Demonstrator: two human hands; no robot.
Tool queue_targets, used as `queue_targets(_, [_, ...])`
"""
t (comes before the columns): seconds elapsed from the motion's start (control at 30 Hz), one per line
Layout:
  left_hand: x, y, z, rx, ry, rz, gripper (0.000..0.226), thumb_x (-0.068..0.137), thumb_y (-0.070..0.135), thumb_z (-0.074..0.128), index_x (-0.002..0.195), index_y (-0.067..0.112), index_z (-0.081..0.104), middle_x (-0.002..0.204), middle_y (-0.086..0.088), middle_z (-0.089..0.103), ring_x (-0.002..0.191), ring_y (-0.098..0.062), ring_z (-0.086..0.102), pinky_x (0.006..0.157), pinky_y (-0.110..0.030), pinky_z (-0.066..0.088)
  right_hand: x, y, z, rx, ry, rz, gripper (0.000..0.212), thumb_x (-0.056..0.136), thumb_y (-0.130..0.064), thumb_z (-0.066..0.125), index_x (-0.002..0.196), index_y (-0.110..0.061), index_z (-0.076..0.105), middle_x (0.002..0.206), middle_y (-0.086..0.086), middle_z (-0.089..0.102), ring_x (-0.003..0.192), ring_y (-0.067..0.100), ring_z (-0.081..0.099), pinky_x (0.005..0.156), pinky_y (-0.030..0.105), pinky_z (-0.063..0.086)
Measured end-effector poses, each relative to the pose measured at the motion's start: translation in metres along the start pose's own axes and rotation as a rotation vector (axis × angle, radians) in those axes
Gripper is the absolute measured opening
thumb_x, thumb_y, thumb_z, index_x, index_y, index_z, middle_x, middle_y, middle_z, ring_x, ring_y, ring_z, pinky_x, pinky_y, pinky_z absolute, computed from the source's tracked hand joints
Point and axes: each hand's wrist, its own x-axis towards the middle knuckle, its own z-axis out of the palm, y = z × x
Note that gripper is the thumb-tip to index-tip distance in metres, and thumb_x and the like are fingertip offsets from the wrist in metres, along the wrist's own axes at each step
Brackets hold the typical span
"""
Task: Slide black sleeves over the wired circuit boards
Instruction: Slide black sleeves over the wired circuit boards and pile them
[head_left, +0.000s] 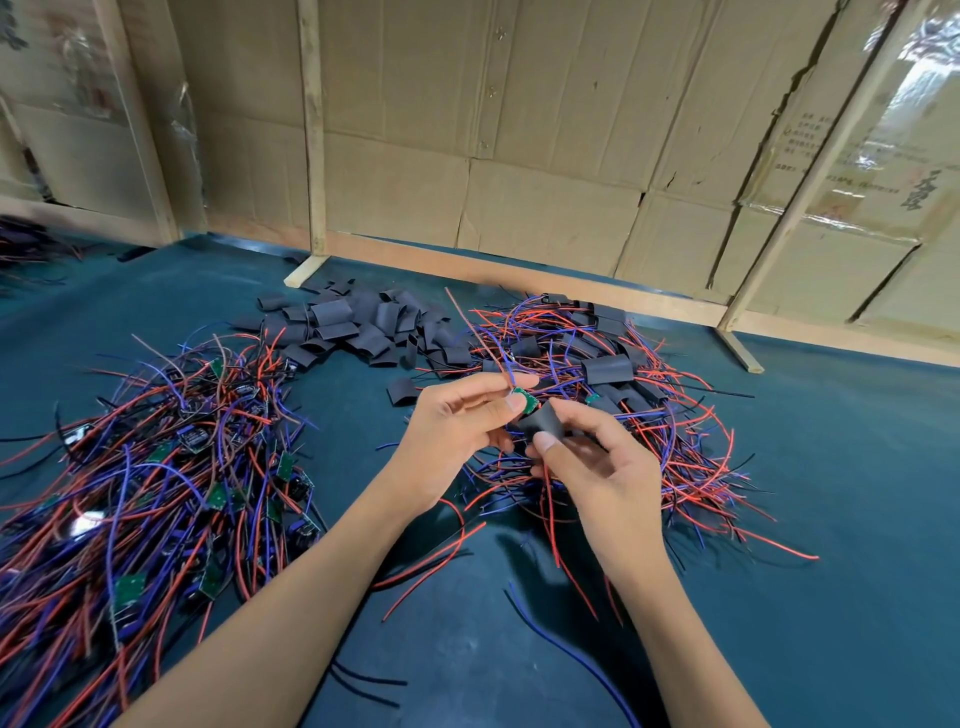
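bench (779, 597): teal, kinda rubbery-looking mat, flat; everything below is placed relative to the held sleeve at its middle.
bare board pile (156, 467): big tangle well left of the sleeve, thin red, blue and black wires with small green boards poking out.
finished pile (613, 395): just behind and right of it, same wires but the boards wear matte black tubes.
spare sleeves (353, 327): heap behind and left, flattened short black tubes, soft and dull.
left hand (457, 431): just left of the sleeve, fingers pinching a circuit board (519, 401) by its wire end.
right hand (602, 462): thumb and fingers curled round the black sleeve (541, 425), mouth facing the board.
step: looks like lining up, board corner right at the sleeve's opening, not inside yet.
next move: probably needs the flat tube squeezed open a bit, then the board fed in straight so the wires don't snag.
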Motion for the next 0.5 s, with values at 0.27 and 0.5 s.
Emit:
queue_targets(0.27, [0.0,-0.001,0.0,0.036,-0.005,0.001,0.021,0.092,0.003,0.065,0.105,0.013,0.078,0.111,-0.009,0.074,0.089,-0.016,0.065,0.067,-0.032,0.053,-0.001,0.011,0.001,-0.468,0.073,-0.242,0.043,0.079,-0.02,0.085,0.119,-0.028,0.071,0.106,-0.017,0.067,0.09,0.008,0.067,0.081,0.016,0.05])
queue_targets(0.5, [0.0,-0.002,-0.001,0.109,-0.003,-0.003,0.019,0.09,0.01,0.068,0.104,0.018,0.079,0.115,-0.007,0.073,0.089,-0.018,0.062,0.066,-0.03,0.05,-0.002,0.011,0.002,-0.556,0.141,-0.307,0.039,0.078,-0.024,0.081,0.116,-0.02,0.074,0.1,-0.012,0.066,0.084,-0.004,0.06,0.08,0.007,0.042])
